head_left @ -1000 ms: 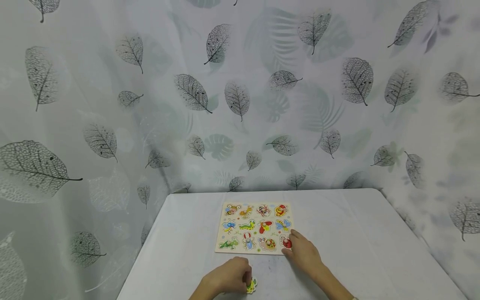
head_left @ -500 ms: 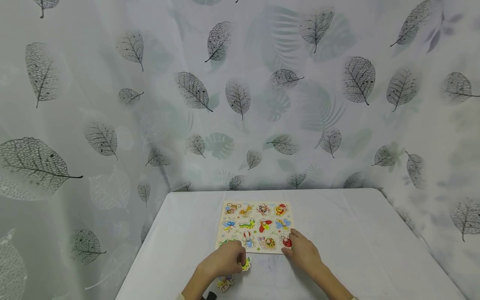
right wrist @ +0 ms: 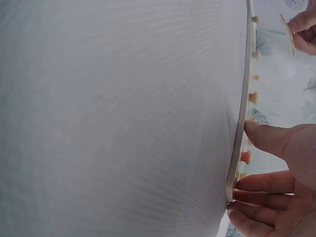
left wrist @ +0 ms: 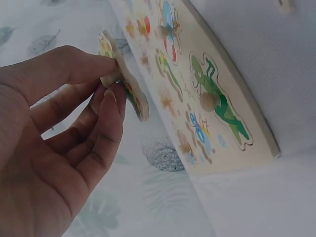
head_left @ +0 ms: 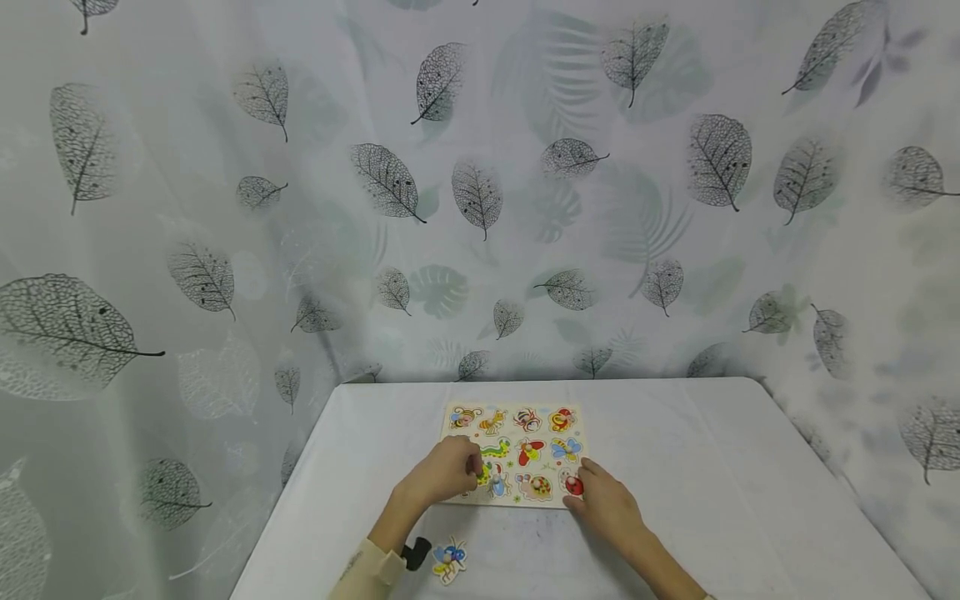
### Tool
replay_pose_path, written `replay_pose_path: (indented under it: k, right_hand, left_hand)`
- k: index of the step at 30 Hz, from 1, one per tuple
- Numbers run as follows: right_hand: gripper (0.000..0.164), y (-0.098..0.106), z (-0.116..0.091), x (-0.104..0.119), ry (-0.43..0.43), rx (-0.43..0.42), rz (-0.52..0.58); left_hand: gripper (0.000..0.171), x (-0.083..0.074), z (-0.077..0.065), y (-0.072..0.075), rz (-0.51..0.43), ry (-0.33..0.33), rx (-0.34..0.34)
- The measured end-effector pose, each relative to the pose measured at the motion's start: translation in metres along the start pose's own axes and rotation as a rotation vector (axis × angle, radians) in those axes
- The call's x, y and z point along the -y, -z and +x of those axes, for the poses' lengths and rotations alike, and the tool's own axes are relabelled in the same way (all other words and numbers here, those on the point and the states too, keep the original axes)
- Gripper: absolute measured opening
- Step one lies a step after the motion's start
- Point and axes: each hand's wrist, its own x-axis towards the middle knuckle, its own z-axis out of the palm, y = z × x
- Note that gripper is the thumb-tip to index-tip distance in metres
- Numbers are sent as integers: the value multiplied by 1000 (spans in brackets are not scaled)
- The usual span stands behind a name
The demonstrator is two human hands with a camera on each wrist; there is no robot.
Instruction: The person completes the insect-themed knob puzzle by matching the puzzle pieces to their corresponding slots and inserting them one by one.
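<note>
In the head view, my left hand (head_left: 442, 468) is over the left part of the insect puzzle board (head_left: 480, 502). It pinches a yellow-green wooden puzzle piece (left wrist: 133, 94) by its knob between thumb and fingers. The left wrist view shows this piece edge-on, tilted and raised off the board. A green grasshopper piece (left wrist: 217, 101) with a round knob sits in the board nearby. My right hand (head_left: 611, 508) touches the board's near right corner beside the red ladybug piece (head_left: 573, 485). Its thumb (right wrist: 266, 138) and extended fingers lie along the board's edges.
A loose blue-and-yellow winged insect piece (head_left: 450, 560) lies on the white table (head_left: 712, 467) in front of the board. Beside it, a black device (head_left: 416, 552) is at my left wrist. A leaf-print curtain (head_left: 480, 250) surrounds the table.
My left hand has moved the yellow-green puzzle piece forward from the table in front to above the board, uncovering the loose insect piece. The right hand has stayed at the corner.
</note>
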Motion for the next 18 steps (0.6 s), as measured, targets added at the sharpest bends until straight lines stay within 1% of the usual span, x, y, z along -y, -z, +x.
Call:
replay_pose_path:
  k: [4,10,14,18]
  right_hand:
    - [61,0,0,-1,2,-7,0]
    - [62,-1,0,-1,-8,-12,8]
    - [63,-1,0,0,-15,1,7]
    - [62,0,0,0,-16,5,1]
  left_hand:
    - [16,3,13,1,23,4,-22]
    - [17,10,30,-2,36,8,-42]
    - [16,13,36,-4,31,21,-34]
    - [15,15,39,-5,26,42,-23]
